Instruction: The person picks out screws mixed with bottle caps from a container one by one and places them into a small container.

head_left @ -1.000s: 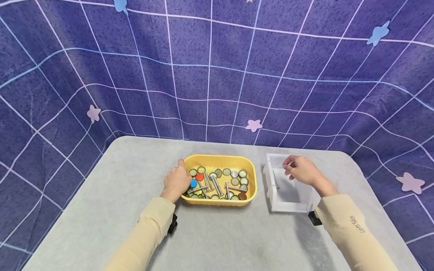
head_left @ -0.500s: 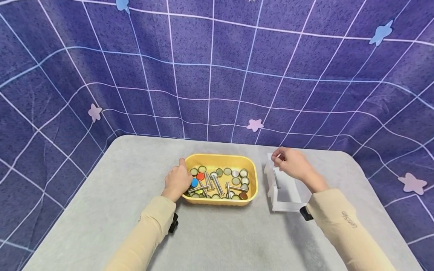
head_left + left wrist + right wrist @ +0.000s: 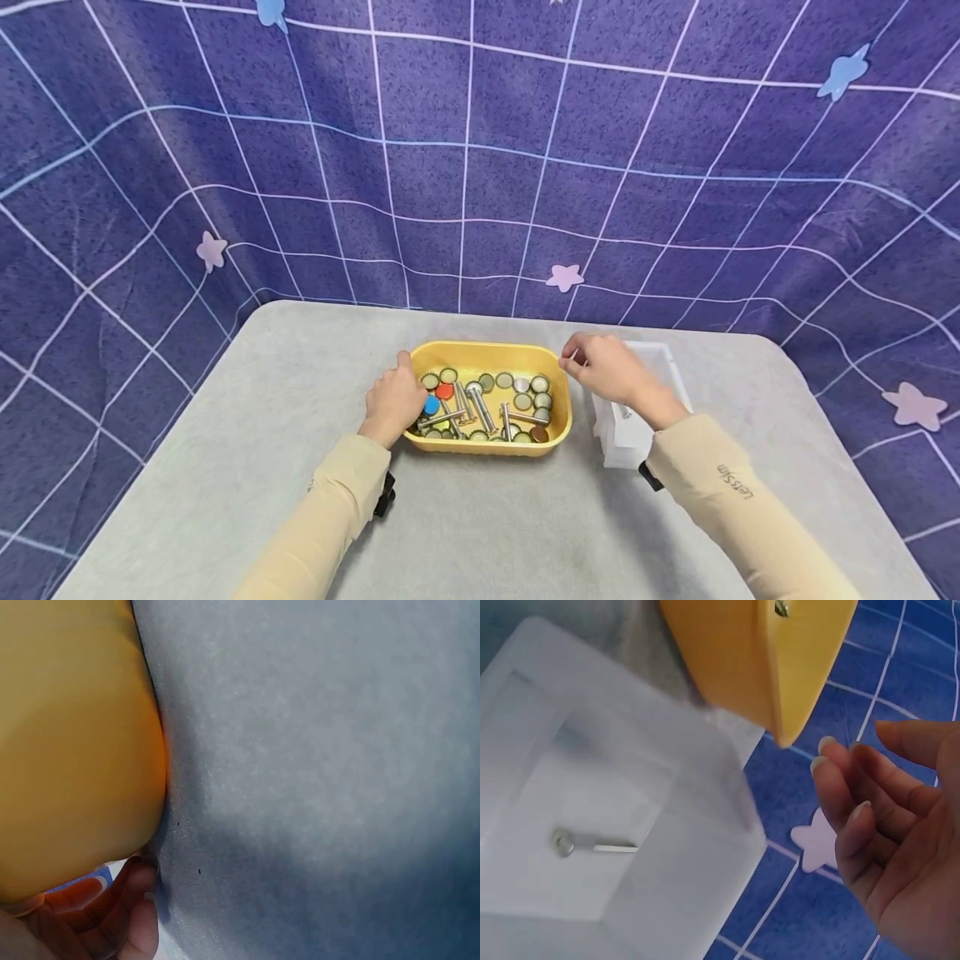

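A yellow plastic tub [image 3: 487,357] holds many bottle caps [image 3: 522,402] and several metal screws [image 3: 482,410]. My left hand [image 3: 393,402] grips its left end, thumb at the rim. In the left wrist view the fingers [image 3: 112,919] curl against the outside of the tub's wall [image 3: 75,750]. Above the tub's right rim is my right hand [image 3: 611,367], its fingers loosely bent with nothing between them. Beneath that forearm stands a white translucent bin [image 3: 622,457], partly hidden. One screw [image 3: 592,845] lies on its floor in the right wrist view.
A red cap [image 3: 445,391] and a blue cap [image 3: 431,405] lie at the tub's left end. Both containers stand side by side on a grey tabletop [image 3: 487,525]. Behind rises a purple gridded cloth [image 3: 480,167] with stars.
My right hand has travelled left, from over the white bin to the tub's right rim. The left hand keeps its hold on the tub.
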`<state>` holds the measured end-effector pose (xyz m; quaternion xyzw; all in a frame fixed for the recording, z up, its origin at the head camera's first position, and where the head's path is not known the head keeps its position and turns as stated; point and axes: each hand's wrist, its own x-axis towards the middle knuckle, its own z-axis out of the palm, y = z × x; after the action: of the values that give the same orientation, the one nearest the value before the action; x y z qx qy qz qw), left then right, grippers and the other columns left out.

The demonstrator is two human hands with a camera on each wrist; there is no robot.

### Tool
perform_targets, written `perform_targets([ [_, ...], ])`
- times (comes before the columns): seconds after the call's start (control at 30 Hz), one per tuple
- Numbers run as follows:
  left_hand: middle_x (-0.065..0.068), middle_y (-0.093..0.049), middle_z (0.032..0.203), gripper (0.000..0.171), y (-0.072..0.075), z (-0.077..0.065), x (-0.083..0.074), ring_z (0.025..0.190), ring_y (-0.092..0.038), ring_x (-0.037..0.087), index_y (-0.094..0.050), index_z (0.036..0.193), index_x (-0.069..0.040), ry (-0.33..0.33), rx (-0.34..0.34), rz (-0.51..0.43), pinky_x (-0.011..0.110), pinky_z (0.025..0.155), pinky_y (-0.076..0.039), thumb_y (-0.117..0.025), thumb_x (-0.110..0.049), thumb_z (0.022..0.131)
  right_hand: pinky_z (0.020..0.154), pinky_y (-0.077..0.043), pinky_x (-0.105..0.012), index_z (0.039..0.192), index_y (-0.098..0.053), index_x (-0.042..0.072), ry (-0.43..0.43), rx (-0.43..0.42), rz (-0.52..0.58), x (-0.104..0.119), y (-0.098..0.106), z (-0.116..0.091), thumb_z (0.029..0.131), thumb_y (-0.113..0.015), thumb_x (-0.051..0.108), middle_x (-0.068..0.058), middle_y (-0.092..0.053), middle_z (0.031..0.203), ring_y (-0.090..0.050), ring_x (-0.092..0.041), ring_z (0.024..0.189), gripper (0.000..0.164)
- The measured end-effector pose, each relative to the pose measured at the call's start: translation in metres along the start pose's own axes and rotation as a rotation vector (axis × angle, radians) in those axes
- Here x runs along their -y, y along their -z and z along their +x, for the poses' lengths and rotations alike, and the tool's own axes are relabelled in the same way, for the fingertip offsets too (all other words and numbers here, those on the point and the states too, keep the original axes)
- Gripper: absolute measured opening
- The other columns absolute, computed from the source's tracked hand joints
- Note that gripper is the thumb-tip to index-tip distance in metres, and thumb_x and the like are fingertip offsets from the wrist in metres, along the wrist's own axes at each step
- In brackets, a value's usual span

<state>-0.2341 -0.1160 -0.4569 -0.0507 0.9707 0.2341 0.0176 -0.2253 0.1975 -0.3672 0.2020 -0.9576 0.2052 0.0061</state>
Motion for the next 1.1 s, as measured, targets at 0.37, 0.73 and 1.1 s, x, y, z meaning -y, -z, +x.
perform_targets([
  [0.37, 0.024, -0.067, 0.095, 0.039, 0.001, 0.0, -0.001, 0.082, -0.066, 0.04, -0.041, 0.124, -0.005, -0.003, -0.003, -0.002, 0.051, 0.066, -0.05, -0.056, -0.018, 0.089, 0.073, -0.053, -0.035, 0.102, -0.068, 0.003, 0.025, 0.113, -0.041, 0.031, -0.022, 0.011, 0.091, -0.066, 0.024, -0.007, -0.073, 0.085, -0.066, -0.018, 0.077, 0.023],
  [0.73, 0.025, -0.068, 0.096, 0.038, 0.001, 0.0, 0.0, 0.083, -0.067, 0.042, -0.041, 0.123, -0.005, -0.012, -0.009, 0.006, 0.053, 0.065, -0.049, -0.055, -0.017, 0.089, 0.072, -0.052, -0.038, 0.087, -0.068, 0.011, 0.004, 0.179, -0.103, 0.044, -0.049, 0.01, 0.087, -0.073, 0.03, -0.002, -0.07, 0.081, -0.065, -0.019, 0.075, 0.02],
  [1.1, 0.024, -0.068, 0.095, 0.038, 0.0, 0.0, 0.0, 0.082, -0.067, 0.041, -0.042, 0.123, -0.004, -0.011, -0.01, 0.012, 0.052, 0.064, -0.05, -0.055, -0.017, 0.09, 0.059, -0.041, -0.035, 0.066, -0.052, 0.02, -0.083, 0.244, -0.162, 0.046, -0.077, 0.012, 0.085, -0.074, 0.044, 0.005, -0.053, 0.066, -0.052, -0.017, 0.065, 0.037],
])
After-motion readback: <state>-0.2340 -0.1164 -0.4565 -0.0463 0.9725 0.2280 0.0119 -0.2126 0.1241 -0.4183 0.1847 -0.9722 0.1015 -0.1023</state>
